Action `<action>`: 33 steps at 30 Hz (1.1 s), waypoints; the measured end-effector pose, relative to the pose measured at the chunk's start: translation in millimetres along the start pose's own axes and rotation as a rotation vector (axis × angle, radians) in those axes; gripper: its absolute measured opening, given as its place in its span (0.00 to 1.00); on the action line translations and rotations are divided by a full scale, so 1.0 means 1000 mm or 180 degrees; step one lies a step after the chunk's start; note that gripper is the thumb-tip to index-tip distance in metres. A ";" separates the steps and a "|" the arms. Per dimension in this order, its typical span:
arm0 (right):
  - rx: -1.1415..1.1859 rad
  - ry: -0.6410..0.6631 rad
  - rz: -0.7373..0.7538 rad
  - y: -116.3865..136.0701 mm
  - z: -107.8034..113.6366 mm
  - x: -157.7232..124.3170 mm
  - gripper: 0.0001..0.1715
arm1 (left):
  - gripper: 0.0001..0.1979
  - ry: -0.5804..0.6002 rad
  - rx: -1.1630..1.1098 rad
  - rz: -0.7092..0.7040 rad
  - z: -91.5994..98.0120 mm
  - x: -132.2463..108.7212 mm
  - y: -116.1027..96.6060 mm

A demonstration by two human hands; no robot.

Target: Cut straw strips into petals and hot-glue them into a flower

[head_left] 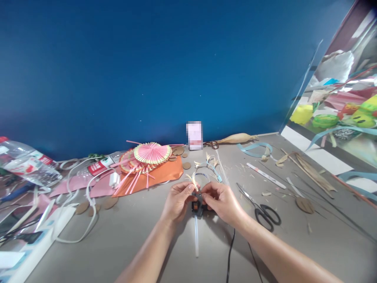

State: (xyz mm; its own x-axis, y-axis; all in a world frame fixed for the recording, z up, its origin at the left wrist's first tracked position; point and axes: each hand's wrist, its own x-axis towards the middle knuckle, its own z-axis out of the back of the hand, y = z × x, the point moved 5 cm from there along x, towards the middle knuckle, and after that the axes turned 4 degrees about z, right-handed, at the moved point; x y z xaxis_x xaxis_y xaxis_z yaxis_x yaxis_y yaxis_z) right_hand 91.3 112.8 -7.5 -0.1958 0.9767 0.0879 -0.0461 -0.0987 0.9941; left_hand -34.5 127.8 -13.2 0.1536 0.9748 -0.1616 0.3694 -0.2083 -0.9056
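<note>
My left hand (178, 202) is closed in a pinch around a small pale husk flower (193, 182), its frayed petals pointing up. Close by on the right, my right hand (222, 200) has its fingertips pressed together; what they grip is hidden. Between and just below both hands is a black glue gun (196, 210), with a translucent glue stick (196, 237) pointing towards me. Beyond my fingers, a thin hoop (203, 175) curves up, and pale husk flowers with blue ribbon (210, 165) lie behind it.
Black-handled scissors (263, 214) lie open to the right, near a white strip (266, 175) and a wooden disc (304, 205). Pink paper fans (152, 153) rest on orange paper (169, 173). At left are plastic bottles (26, 161), a white cable (88, 208) and a power strip (44, 243).
</note>
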 end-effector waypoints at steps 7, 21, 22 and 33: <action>-0.0024 0.0028 0.0046 0.000 -0.001 -0.001 0.03 | 0.09 -0.0096 0.0144 -0.0117 0.002 0.000 -0.002; -0.0080 0.0105 0.0096 -0.005 -0.004 -0.001 0.03 | 0.06 0.0368 0.1168 -0.0824 -0.001 -0.003 -0.011; -0.0121 0.0106 0.0097 -0.006 -0.003 -0.001 0.03 | 0.05 0.0410 0.1219 -0.0946 -0.002 -0.004 -0.013; -0.0242 0.0099 0.0193 -0.012 0.000 0.000 0.07 | 0.02 0.0450 0.1606 -0.1483 -0.011 -0.015 -0.022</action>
State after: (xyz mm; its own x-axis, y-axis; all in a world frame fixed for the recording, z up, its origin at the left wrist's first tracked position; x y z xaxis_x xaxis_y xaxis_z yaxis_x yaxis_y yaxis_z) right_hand 92.1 114.0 -19.0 -0.2308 0.9622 0.1446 -0.1073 -0.1729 0.9791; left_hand -35.2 116.8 13.0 0.2128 0.9268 0.3093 -0.0395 0.3244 -0.9451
